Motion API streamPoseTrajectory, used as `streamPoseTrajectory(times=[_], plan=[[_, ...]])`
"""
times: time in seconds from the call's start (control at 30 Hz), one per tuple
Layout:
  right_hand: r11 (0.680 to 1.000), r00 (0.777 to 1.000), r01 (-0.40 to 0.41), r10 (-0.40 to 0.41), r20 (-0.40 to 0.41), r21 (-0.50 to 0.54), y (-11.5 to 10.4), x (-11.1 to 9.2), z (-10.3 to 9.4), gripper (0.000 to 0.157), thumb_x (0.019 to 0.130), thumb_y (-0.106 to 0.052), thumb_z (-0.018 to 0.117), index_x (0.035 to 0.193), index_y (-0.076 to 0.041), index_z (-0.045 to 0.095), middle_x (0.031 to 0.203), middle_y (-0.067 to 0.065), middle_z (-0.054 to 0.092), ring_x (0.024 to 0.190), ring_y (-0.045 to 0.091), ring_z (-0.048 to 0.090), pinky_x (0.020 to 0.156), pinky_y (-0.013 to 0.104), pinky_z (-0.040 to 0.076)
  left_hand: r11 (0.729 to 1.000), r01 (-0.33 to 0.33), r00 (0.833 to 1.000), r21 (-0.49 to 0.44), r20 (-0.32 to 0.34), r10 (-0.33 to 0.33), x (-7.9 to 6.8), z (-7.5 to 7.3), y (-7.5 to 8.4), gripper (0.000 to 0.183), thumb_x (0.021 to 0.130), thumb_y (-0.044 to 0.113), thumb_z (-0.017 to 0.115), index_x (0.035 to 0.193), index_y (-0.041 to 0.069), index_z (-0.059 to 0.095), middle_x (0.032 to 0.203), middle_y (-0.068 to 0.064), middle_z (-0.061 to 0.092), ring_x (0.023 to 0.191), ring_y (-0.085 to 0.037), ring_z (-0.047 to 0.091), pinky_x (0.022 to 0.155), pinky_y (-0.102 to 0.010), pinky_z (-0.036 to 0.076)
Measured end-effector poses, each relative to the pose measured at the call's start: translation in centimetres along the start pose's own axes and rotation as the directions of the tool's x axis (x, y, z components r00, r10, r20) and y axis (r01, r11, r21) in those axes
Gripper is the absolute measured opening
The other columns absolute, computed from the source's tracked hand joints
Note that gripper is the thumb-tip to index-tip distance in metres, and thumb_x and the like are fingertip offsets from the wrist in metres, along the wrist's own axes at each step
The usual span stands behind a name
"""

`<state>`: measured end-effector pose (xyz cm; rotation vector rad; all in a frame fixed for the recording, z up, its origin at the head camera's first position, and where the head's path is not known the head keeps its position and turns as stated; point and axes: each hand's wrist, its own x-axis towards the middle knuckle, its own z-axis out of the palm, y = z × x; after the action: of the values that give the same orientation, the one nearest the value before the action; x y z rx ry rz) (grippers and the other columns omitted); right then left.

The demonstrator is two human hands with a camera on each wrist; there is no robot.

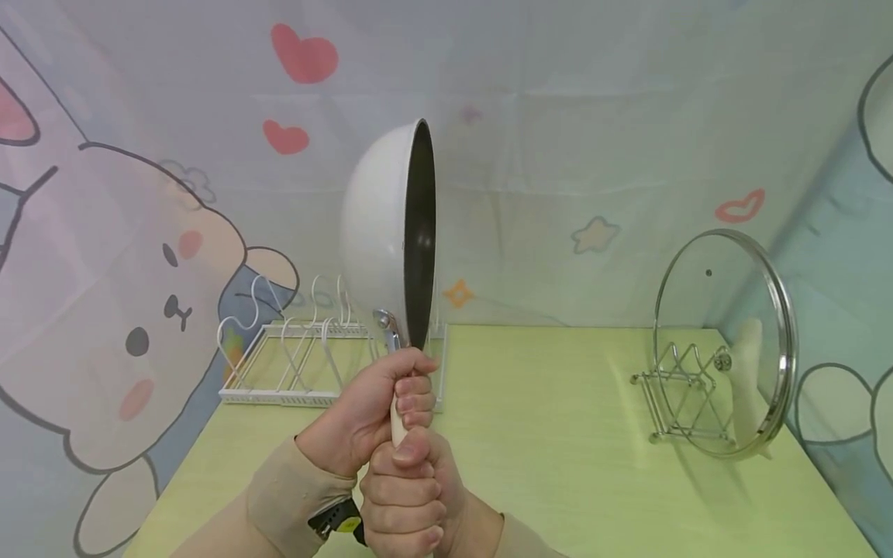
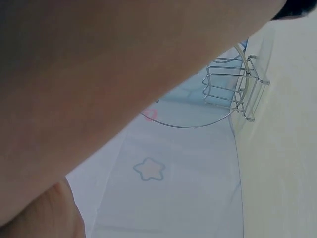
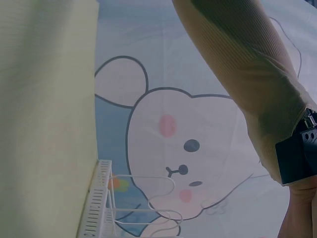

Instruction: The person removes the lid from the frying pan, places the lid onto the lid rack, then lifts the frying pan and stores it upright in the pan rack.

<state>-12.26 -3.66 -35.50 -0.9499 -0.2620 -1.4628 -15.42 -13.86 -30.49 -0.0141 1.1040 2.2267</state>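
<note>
A white frying pan point(image 1: 377, 221) with a dark inside stands on edge in the air, its opening turned to the right in the head view. My left hand point(image 1: 373, 403) grips the cream handle point(image 1: 398, 426) just under the metal bracket point(image 1: 385, 319). Lower down, my right hand point(image 1: 408, 496) wraps round the same handle, its thumb close below the left fingers. A bare forearm point(image 2: 124, 64) fills much of the left wrist view. The right wrist view shows a sleeved arm point(image 3: 247, 74) with a black device point(image 3: 297, 156) at its wrist; the pan is outside both wrist views.
Behind the pan, a white wire rack point(image 1: 293, 399) stands at the back left of the pale green table point(image 1: 544, 434). To the right, a glass lid point(image 1: 788, 349) with a steel rim leans upright in a small metal rack point(image 1: 663, 403). A printed cloth point(image 1: 523, 155) hangs behind.
</note>
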Motion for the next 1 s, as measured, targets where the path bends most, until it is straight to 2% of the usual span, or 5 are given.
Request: streamPoseTrajectory(times=[0.57,0.77,1.0], plan=[[0.999,1.0,0.026,-0.026,0.01,0.029,0.6,-1.4,-1.3,0.045,0.094,-0.027,0.05,0.053,-0.018,0.034,0.036,-0.005,0.027,0.027,0.01,0.027,0.034,0.021,0.031,0.998,0.043,0.999,-0.047,0.016,-0.042,0.9,-1.0,-1.2,0.043,0.099,0.015,0.041,0.056,0.02,0.035,0.045,0.014,0.039,0.039,0.001,0.042,0.043,-0.012,0.037],[0.996,0.999,0.048,-0.049,0.017,0.069,0.8,-1.4,-1.2,0.046,0.095,-0.026,0.05,0.053,-0.017,0.033,0.036,-0.005,0.027,0.028,0.009,0.026,0.034,0.019,0.03,0.996,0.071,0.997,-0.054,-0.02,-0.072,1.0,-1.0,-1.3,0.043,0.098,0.016,0.044,0.056,0.02,0.036,0.045,0.014,0.039,0.039,0.002,0.042,0.043,-0.012,0.037],[0.996,0.999,0.036,-0.038,0.027,0.087,0.4,-1.3,-0.7,0.047,0.096,-0.026,0.05,0.054,-0.016,0.033,0.036,-0.005,0.026,0.028,0.009,0.026,0.034,0.019,0.029,0.996,0.069,0.997,-0.06,-0.033,-0.071,1.4,-1.1,-1.4,0.043,0.098,0.015,0.043,0.056,0.02,0.035,0.045,0.014,0.039,0.039,0.002,0.042,0.044,-0.012,0.038]])
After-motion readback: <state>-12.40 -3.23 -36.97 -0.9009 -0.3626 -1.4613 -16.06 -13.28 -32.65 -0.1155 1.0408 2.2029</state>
